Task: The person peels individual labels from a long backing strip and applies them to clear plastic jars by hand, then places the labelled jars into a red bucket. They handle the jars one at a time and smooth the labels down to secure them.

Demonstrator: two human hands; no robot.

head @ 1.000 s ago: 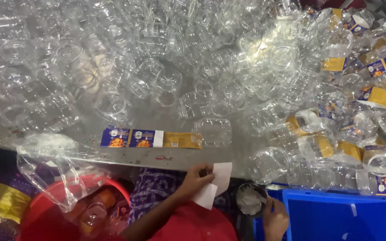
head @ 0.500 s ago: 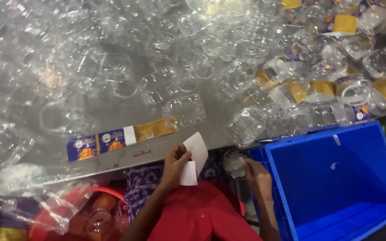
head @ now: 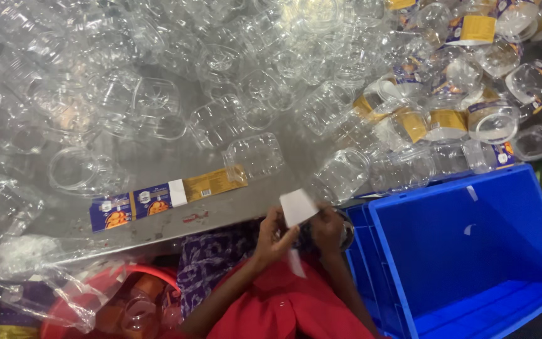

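1. Compared with a second ago, the hands are now brought together at 6 o'clock, at the table's [head: 158, 164] near edge; earlier the right hand was held apart, down by the crate.
2. The left hand [head: 275, 235] is closed on a white label [head: 297, 206], pinched at its lower edge and lifted higher than before.
3. The right hand [head: 329, 229] is wrapped around a clear jar [head: 345, 231], now raised against the label, which touches the jar's top.
4. From this closeness the label is judged to be meeting the jar, though whether it is being stuck on or peeled off cannot be told.
5. The blue crate [head: 472, 245] is seen at 4 o'clock, just beside the right hand.
6. A printed label strip [head: 167, 196] lies flat on the table at 9 o'clock of the hands, apart from them.
7. Most of the jar is hidden by the right hand; its shape and mouth cannot be made out.
8. A second white strip below the left hand is blurred; its link to the label is unclear.
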